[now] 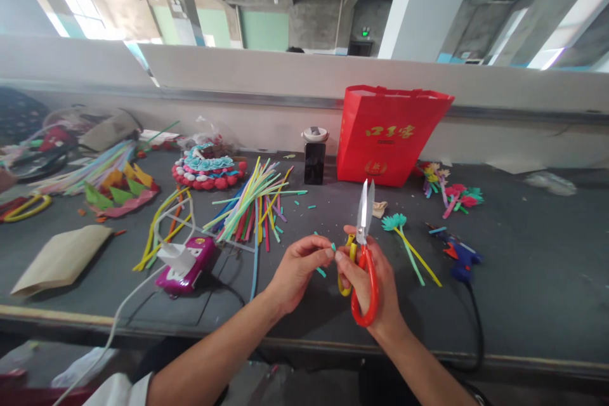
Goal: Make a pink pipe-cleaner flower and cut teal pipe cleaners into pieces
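My left hand (302,268) is closed in a pinch on a small teal piece (333,247), apparently cut from a thin stick. My right hand (377,279) is wrapped round a pair of scissors (363,228) with one red and one yellow handle loop. Their blades point up and away from me. The right fingertips meet the left ones at the teal piece; whether they also grip it I cannot tell. To the right lies a teal flower (394,222) beside a green and a yellow stem. Several short teal offcuts (320,272) lie near the left hand.
Thin coloured sticks (252,200) lie in a pile at the middle. Behind stand a red bag (392,136) and a phone (314,163) against a cup. A glue gun (460,256) lies right, finished-looking flowers (457,193) behind it. A purple power strip (190,269) sits left.
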`<control>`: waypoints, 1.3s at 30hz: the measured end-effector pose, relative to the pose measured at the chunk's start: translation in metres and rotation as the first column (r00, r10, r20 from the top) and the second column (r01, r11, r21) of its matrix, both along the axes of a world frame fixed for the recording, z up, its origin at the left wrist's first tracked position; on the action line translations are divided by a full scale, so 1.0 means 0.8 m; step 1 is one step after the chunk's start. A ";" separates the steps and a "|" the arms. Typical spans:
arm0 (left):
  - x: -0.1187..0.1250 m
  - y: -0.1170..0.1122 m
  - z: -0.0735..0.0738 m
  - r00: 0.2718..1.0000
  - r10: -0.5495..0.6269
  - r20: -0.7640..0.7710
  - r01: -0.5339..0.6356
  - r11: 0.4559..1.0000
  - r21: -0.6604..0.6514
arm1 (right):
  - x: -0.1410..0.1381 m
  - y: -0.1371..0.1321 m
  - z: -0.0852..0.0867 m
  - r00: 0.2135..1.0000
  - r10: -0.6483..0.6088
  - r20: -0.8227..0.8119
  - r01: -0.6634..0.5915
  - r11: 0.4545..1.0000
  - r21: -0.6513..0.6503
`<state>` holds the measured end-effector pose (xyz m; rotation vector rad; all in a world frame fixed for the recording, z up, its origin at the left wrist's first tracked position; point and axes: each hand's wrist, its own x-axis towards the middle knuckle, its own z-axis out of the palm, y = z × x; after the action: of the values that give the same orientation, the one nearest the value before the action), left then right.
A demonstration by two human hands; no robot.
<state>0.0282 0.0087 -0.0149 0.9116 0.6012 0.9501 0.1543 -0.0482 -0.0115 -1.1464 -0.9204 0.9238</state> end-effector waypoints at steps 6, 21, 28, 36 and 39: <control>-0.001 0.001 0.001 0.997 -0.048 0.054 0.049 0.999 -0.003 | 0.001 -0.001 0.005 1.000 0.027 -0.010 -0.027 0.999 -0.034; -0.001 -0.004 0.006 0.985 -0.162 -0.051 0.163 0.986 0.018 | 0.017 0.005 0.015 0.988 0.006 0.153 -0.019 0.997 0.081; -0.002 -0.002 0.012 0.979 -0.155 -0.129 0.169 0.980 0.101 | 0.017 0.006 0.010 0.973 -0.014 0.231 -0.007 0.996 0.091; 0.001 -0.004 0.008 0.971 -0.030 -0.237 0.077 0.979 0.191 | 0.014 0.006 0.010 0.972 -0.062 0.228 0.051 0.997 0.053; -0.001 -0.004 0.011 0.985 -0.021 -0.171 0.045 0.989 0.139 | 0.014 0.005 0.007 0.958 -0.060 0.279 0.040 0.996 0.076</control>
<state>0.0277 0.0052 -0.0060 1.1349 0.6665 0.8992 0.1653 -0.0439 -0.0062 -1.2554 -1.1393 0.6916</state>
